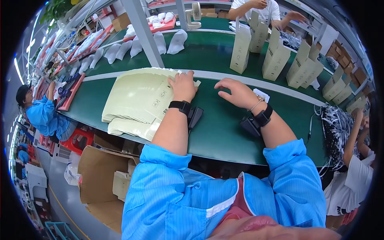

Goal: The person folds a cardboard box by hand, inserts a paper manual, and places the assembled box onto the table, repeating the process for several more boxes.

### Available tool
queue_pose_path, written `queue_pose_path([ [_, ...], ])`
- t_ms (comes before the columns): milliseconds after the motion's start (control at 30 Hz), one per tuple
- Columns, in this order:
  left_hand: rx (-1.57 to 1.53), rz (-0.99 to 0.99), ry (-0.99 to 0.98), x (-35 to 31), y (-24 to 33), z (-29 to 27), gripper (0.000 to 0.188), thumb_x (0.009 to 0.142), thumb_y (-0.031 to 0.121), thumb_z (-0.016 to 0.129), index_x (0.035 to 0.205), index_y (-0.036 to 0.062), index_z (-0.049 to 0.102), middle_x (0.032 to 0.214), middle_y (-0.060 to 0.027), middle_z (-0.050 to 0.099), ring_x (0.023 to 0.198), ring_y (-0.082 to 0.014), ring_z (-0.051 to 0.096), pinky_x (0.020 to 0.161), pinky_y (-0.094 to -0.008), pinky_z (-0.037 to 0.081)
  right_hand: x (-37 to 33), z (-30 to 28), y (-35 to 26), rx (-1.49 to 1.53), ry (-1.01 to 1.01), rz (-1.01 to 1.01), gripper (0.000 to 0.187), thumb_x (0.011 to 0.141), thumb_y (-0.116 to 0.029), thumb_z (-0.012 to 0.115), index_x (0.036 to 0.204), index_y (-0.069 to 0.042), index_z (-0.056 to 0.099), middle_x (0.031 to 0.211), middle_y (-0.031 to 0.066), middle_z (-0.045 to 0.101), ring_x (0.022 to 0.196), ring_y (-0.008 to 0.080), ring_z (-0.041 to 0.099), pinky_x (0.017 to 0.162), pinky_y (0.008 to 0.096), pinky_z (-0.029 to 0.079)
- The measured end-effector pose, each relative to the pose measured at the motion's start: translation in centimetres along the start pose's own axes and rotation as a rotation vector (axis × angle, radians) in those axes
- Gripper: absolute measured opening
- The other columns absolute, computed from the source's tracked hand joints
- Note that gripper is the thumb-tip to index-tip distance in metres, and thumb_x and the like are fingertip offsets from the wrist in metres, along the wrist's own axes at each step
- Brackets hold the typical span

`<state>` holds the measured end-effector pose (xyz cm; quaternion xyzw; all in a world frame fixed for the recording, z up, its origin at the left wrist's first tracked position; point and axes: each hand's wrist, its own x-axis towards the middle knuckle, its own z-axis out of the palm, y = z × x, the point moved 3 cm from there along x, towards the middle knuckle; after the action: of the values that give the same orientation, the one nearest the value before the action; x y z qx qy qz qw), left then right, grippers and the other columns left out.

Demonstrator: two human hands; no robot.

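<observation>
A fanned stack of pale yellow flat cartons [134, 94] lies on the green workbench before me, left of centre. My left hand [183, 86] is at the stack's right end, its fingers bent over the edge of a flat carton there; the fingertips are partly hidden. A small tab of carton sticks out to the right of that hand. My right hand [239, 93] hovers over the bench to the right, holding nothing, fingers loosely curved with the thumb apart. Just beside its wrist lies a small white printed slip [261, 95]. Both wrists wear black straps with dark devices.
Upright pale yellow boxes [276, 60] stand on the raised line beyond a metal rail. White pouches [177, 42] and a small fan [195, 16] are farther back. Shredded silver filler [338, 124] and a co-worker are at right. An open cardboard box [100, 176] stands below left.
</observation>
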<state>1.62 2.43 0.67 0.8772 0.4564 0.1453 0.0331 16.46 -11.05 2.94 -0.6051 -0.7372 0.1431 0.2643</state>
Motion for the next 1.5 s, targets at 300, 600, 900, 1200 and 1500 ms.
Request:
queue_pose_path([
  [300,-0.578,0.687,0.443,-2.1,4.9,-3.5,0.061,0.068,0.026,0.075,0.123,0.015,0.05,0.118,-0.0151,0.052,0.117,-0.0356,0.042,0.102,-0.0588,0.024,0.5,-0.6,-0.3,0.303,0.177,0.209,0.034,0.084,-0.017,0.065,0.111,0.0,0.054,0.099,0.0106,0.062,0.091,0.017,0.058,0.082,0.0318,0.047],
  [600,-0.411,0.543,0.472,-3.4,3.2,-5.8,0.111,0.042,0.038,0.088,0.138,0.0229,0.033,0.128,-0.0262,0.041,0.119,-0.0419,0.039,0.103,-0.0518,0.026,-0.6,-5.5,-1.5,0.47,0.335,0.162,0.042,0.083,-0.021,0.067,0.118,-0.001,0.056,0.105,0.0057,0.061,0.099,0.0125,0.053,0.088,0.0282,0.043],
  [900,-1.196,0.364,0.532,-3.4,1.6,-5.4,0.107,0.049,0.031,0.088,0.138,0.0177,0.031,0.129,-0.0215,0.044,0.116,-0.0436,0.042,0.1,-0.0512,0.03,-0.3,-4.0,-6.5,1.009,0.594,-0.262,0.065,0.087,-0.04,0.06,0.136,-0.006,0.035,0.125,0.0069,0.049,0.115,0.0156,0.045,0.099,0.0325,0.035],
  [1200,-0.797,0.723,0.772,-4.0,4.1,-4.3,0.111,0.055,0.028,0.086,0.141,0.0167,0.018,0.129,-0.0196,0.046,0.123,-0.0462,0.038,0.099,-0.0583,0.029,-0.9,-2.8,-9.0,1.021,0.516,-0.317,0.072,0.088,-0.047,0.057,0.138,-0.004,0.028,0.128,0.0078,0.046,0.118,0.0179,0.044,0.101,0.034,0.033],
  [1500,-0.765,0.712,0.699,-4.1,2.8,-4.4,0.111,0.057,0.026,0.083,0.142,0.0169,0.013,0.128,-0.0226,0.046,0.12,-0.0461,0.041,0.097,-0.0541,0.034,-0.6,-2.4,-10.3,1.018,0.607,-0.501,0.072,0.083,-0.039,0.067,0.135,-0.007,0.029,0.135,0.0123,0.038,0.124,0.0195,0.04,0.102,0.0359,0.034],
])
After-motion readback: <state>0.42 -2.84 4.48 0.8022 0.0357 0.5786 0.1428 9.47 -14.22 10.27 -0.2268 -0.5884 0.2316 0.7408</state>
